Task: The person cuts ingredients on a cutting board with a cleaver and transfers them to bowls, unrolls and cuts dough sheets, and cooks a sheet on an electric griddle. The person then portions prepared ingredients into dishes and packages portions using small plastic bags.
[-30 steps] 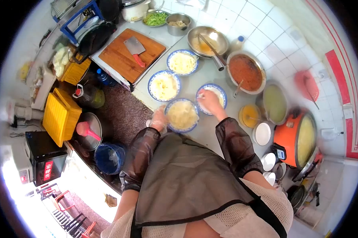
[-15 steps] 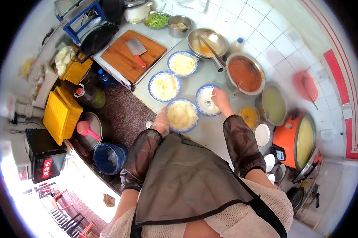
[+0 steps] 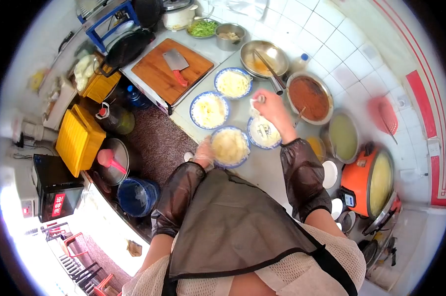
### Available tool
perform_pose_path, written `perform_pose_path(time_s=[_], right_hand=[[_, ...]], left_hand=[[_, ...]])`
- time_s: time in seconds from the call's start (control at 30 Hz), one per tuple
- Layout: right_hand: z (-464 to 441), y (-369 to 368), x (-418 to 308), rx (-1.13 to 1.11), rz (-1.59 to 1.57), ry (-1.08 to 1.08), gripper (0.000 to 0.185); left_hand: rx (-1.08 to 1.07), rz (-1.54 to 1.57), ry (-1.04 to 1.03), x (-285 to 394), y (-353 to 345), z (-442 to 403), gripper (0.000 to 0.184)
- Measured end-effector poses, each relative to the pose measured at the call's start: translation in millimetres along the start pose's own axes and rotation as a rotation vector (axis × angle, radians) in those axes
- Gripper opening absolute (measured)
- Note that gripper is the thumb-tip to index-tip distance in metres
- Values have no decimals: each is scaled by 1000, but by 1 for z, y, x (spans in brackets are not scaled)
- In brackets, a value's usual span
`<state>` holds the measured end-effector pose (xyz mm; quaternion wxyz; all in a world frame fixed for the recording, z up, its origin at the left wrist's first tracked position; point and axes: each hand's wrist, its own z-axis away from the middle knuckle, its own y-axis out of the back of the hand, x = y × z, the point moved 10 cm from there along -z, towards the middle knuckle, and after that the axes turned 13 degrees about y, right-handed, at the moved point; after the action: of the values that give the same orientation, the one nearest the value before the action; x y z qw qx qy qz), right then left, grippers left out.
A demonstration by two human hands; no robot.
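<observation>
My left hand (image 3: 203,152), in a clear plastic glove, holds the left rim of a blue-and-white bowl (image 3: 230,146) with pale, wet-looking food in it. Raised to the right, my right hand (image 3: 271,112) has its fingers closed on a small white thing (image 3: 256,100), whose kind I cannot make out. Below that hand is another blue-and-white bowl (image 3: 264,132), with white stuff inside and its right side partly hidden. Two more such bowls with pale shreds, a left one (image 3: 209,110) and a far one (image 3: 232,83), stand beyond.
A cleaver (image 3: 175,61) lies on a wooden cutting board (image 3: 149,74). Along the back are a steel bowl with a ladle (image 3: 270,64) and a basin of red-brown seasoning (image 3: 308,96). A green pot (image 3: 342,133) and an orange cooker (image 3: 361,177) stand right; a blue bucket (image 3: 138,196) is lower left.
My right hand has lifted out of the bowl of white stuff and moved away from me, with the small white thing in its fingers. My left hand stays by its bowl.
</observation>
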<state>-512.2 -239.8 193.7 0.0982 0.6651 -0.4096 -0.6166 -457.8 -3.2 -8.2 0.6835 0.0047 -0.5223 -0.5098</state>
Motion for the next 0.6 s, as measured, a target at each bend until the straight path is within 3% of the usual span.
perform_pose_path(time_s=[0.03,0.17,0.27,0.47,0.53,0.6], right_hand=[[-12,-11,-10,0,-72,53,17],[-53,-86,-21,-157,4,135,15],[-72,-147,2,-160,21,242,14],[-69,-127,-20,-63,25,285,15],[-53,-103,-36,-53,-9,296,14],[-25,-102,-38,-221,-125,163,14]], left_hand=[[-63,7,68,-10,-7,-5,74],[49,-80,-13,-14,-3,-7,71],[-13,105,71,-17,-3,-4,69],[61,-12,45,-24,-3,-9,70],[-10,90,155,-34,-9,-17,58],[87,25,68,-39,-9,-23,56]])
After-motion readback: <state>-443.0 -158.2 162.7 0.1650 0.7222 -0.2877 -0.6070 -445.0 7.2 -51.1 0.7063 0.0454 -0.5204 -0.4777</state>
